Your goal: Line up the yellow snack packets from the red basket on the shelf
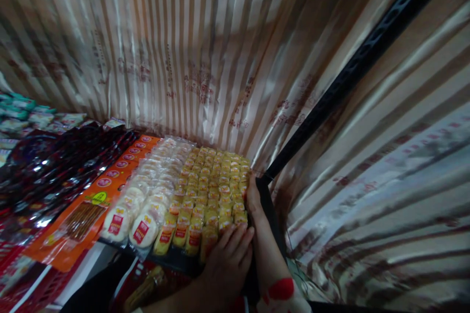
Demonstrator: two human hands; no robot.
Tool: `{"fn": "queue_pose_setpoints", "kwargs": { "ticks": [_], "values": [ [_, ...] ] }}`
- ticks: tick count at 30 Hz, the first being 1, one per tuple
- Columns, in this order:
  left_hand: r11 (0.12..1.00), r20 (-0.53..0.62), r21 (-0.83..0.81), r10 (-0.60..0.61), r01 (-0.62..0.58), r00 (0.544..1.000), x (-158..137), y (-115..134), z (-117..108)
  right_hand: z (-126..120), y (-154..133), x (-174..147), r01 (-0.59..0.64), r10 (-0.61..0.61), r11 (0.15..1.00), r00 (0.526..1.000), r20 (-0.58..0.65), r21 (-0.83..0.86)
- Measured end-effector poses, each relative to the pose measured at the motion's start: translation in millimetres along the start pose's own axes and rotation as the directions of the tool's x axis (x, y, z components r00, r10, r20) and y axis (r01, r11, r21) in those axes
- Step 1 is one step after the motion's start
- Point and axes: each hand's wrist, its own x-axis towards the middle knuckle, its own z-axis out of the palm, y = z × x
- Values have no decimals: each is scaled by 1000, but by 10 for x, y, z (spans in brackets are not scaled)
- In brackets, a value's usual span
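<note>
Rows of small yellow-wrapped snack packets (209, 186) stand packed together on a dark shelf. My left hand (229, 259) reaches in from below and lies on the front right packets, its fingers stretched out side by side. Along the right side of the same rows, my right hand (253, 193) rests against the packets, beside the dark shelf post. Its fingers look extended, though they are partly hidden and dim. Neither hand appears to grip a packet. To the left of the yellow rows are two rows of round white crackers (145, 227) in clear wrap.
Left of the crackers lies an orange snack bag (86, 210), then a heap of dark shiny packages (55, 171). Green and white packets (22, 107) sit at the far left. A black metal post (330, 102) slants up at the right, before a striped curtain (205, 49).
</note>
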Motion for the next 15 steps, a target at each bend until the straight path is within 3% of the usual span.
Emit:
{"fn": "queue_pose_setpoints", "kwargs": {
  "ticks": [2,5,6,8,10,12,15],
  "values": [
    [996,-77,-40,-82,79,994,86,-101,-149,13,-18,-16,9,-9,1000,1000,15,6],
    [947,27,-41,-318,319,948,300,-475,-344,28,-43,-39,7,-8,999,1000,-20,-37],
    [914,64,-7,-405,406,912,382,-644,-370,30,-49,-43,-4,1,998,999,-46,-64],
    [879,189,42,-474,475,860,539,-983,-351,28,-54,-39,-38,27,993,995,-99,-111],
    [840,348,86,-529,535,774,674,-1258,-261,22,-44,-18,-59,44,991,992,-117,-124],
    [802,456,119,-568,585,685,782,-1424,-149,15,-17,14,-59,47,992,993,-107,-116],
    [793,582,106,-539,600,609,886,-1494,-9,7,34,60,-79,66,990,991,-120,-115]
  ]
}}
